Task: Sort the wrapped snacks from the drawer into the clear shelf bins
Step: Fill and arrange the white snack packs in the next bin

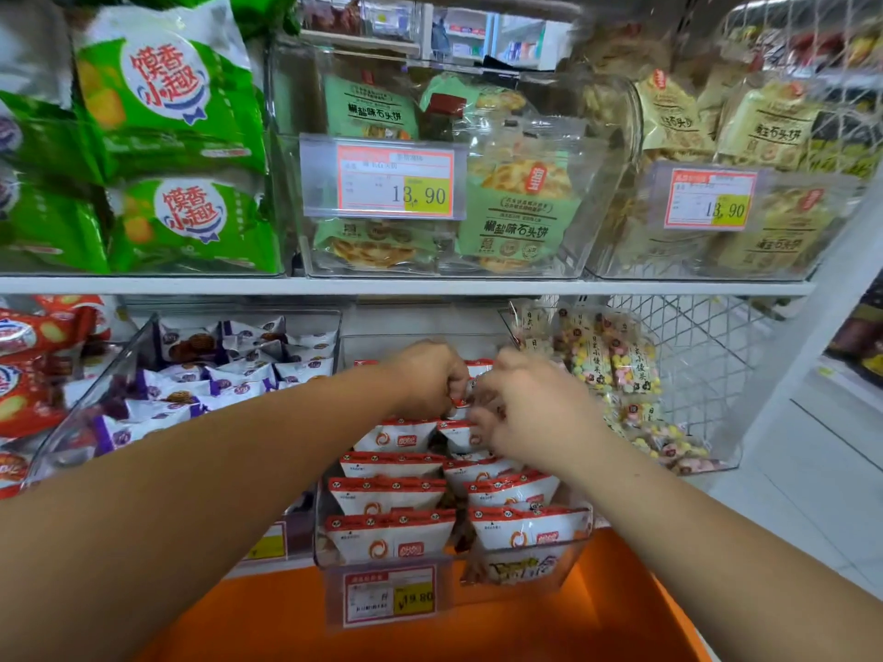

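A: Hand pose?
B: Both bare forearms reach in from the lower corners of the frame and meet at the centre. The left hand (427, 377) is knuckles up, fingers curled round one small packet (461, 408) at the back of the middle clear bin (322, 542). The right hand (535, 413) is just beside it, fingers bent down among the same packets; blur, so I cannot tell whether it pinches one.

A: Surface, room?
B: Shop shelving. A white shelf board (191, 285) runs across mid-frame. An orange drawer (267, 623) fills the bottom centre, and a wire basket (707, 355) is at right.

A: Containers?
B: The middle bin holds red-and-white packets (392, 494) standing in two rows, with a price tag (389, 597) reading 19.80 on its front. Left of it, a tilted clear bin (110, 370) holds purple-and-white packets (239, 375). Right of it are packets of pastel puffs (607, 365). Above the board, a clear bin (286, 112) at upper centre holds green biscuit packs (516, 207), tagged 13.90. Beige packs (769, 126) are at upper right and green-and-white bags (167, 88) at upper left
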`<action>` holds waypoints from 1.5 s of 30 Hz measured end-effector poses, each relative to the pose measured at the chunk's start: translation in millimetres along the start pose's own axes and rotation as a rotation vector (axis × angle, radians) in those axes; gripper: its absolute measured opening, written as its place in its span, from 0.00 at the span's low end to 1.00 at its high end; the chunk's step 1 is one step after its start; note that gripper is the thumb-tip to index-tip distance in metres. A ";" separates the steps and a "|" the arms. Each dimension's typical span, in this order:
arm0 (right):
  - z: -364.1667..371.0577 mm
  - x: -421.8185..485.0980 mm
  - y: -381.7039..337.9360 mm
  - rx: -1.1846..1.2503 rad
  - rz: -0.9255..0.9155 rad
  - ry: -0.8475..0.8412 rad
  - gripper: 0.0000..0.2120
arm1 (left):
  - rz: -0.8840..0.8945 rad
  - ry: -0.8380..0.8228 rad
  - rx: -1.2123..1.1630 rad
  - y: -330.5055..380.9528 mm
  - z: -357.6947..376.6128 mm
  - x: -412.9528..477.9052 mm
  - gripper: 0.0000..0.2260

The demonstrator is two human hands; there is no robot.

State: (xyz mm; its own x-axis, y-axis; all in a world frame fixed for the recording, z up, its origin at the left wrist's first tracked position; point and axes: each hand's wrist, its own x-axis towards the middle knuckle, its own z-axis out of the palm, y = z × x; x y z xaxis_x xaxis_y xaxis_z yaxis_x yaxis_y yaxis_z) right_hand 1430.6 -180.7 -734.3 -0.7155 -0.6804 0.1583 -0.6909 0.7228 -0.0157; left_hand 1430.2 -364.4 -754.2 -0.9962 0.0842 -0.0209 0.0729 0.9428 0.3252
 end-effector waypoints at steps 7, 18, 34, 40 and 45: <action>17.7 -2.6 8.7 -0.111 -0.016 -0.183 0.28 | -0.022 0.024 -0.157 -17.9 -27.1 -26.8 0.06; 24.5 9.0 -26.0 -0.056 -0.036 -0.302 0.30 | -0.100 -0.293 0.307 -30.1 -29.4 -104.4 0.34; -11.8 -18.0 -20.9 0.150 -0.055 -0.370 0.29 | -0.085 -0.119 0.230 -2.6 -34.0 -120.4 0.25; 1.5 -74.7 -30.2 -0.018 -0.102 -0.487 0.29 | 0.038 -0.141 0.315 5.9 -4.6 -159.8 0.22; 10.0 -66.2 -32.0 -0.034 -0.052 -0.494 0.32 | -0.032 -0.148 0.386 17.5 0.1 -155.7 0.21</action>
State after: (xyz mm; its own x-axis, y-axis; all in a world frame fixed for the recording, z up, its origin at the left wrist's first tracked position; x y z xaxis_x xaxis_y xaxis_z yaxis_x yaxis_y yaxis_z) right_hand 1499.1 -160.0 -754.2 -0.6498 -0.6854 -0.3287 -0.7287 0.6847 0.0129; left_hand 1586.6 -361.0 -745.4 -0.9829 0.0715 -0.1700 0.0820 0.9951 -0.0555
